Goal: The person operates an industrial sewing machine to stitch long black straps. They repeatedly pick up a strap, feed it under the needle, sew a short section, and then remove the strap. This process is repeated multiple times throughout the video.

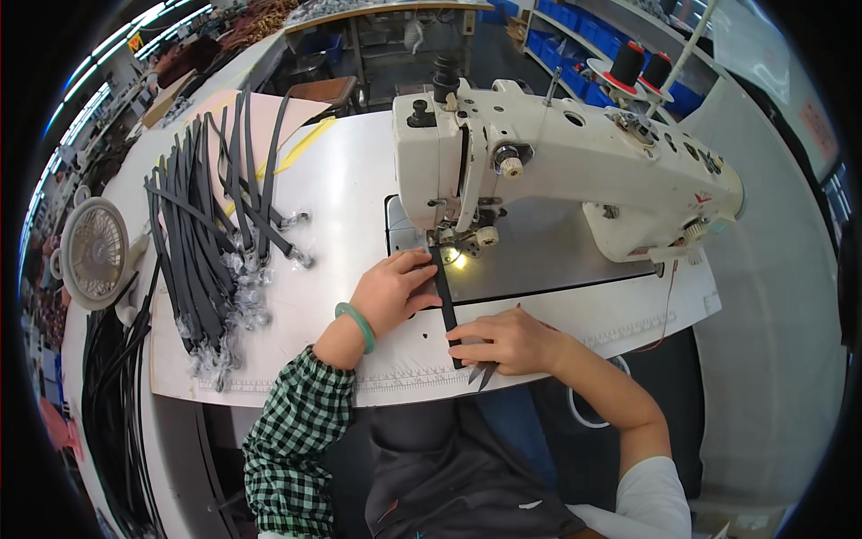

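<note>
A narrow black strap [446, 303] runs from under the presser foot of a white sewing machine [539, 162] toward me. Close to the foot, the fingers of my left hand [392, 292], above a green bangle, hold the strap from its left side. Near the strap's front end, my right hand [512, 342] pinches it between thumb and fingers. Two dark pointed blades, seemingly of thread snips [483, 374], stick out from under my right hand; their handle is hidden in the palm. A small lamp lights the spot beside the needle.
Several black straps with clear plastic-wrapped ends [202, 260] lie piled on the left of the white table [359, 193]. A small fan [95, 253] stands at the left, with long black strips [112, 395] hanging below. Black thread cones [628, 65] stand behind the machine.
</note>
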A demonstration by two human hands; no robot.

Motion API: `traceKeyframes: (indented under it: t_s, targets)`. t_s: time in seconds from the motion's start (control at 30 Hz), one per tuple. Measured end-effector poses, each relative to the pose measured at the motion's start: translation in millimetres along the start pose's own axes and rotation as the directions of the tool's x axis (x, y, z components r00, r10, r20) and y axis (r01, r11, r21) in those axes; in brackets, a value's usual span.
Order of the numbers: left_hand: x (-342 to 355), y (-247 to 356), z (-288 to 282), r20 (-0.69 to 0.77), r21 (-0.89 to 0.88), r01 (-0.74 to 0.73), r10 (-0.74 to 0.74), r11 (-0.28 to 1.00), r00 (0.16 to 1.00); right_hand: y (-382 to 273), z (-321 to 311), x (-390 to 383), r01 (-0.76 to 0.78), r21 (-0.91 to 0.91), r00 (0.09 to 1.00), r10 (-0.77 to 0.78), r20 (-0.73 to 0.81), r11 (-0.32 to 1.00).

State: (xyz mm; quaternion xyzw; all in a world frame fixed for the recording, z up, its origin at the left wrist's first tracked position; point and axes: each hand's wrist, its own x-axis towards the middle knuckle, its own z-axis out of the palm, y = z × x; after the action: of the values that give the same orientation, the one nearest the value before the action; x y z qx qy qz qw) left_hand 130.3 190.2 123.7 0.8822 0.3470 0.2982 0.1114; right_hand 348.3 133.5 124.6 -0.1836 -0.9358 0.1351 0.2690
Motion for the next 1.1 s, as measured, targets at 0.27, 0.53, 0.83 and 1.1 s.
traceKeyframes:
  t_s: [0.27,0.53,0.83,1.1]
  targets:
    - [-0.7,-0.2,-0.5,-0.004,-0.003,-0.002,0.002,1.000,1.000,1.1,1.4,-1.3,0.004,-0.018,1.000,-0.004,-0.003,1.000]
    - [-0.2,-0.9,0.2,-0.011,0.009,-0.023,0.023,1.000,1.000,-2.1,-0.2,0.0,-0.013,-0.063,1.000,0.011,-0.026,0.998]
    - [-0.4,-4.7,4.8,-0.043,-0.005,-0.071,0.070,0.997,0.997,-3.4,-1.4,1.8,-0.025,-0.050,0.999,0.023,-0.041,0.998]
    - [-0.8,-5.5,6.9,-0.054,0.026,-0.098,0.100,0.995,0.994,-2.2,-0.4,0.2,-0.036,-0.090,0.998,0.031,-0.050,0.995]
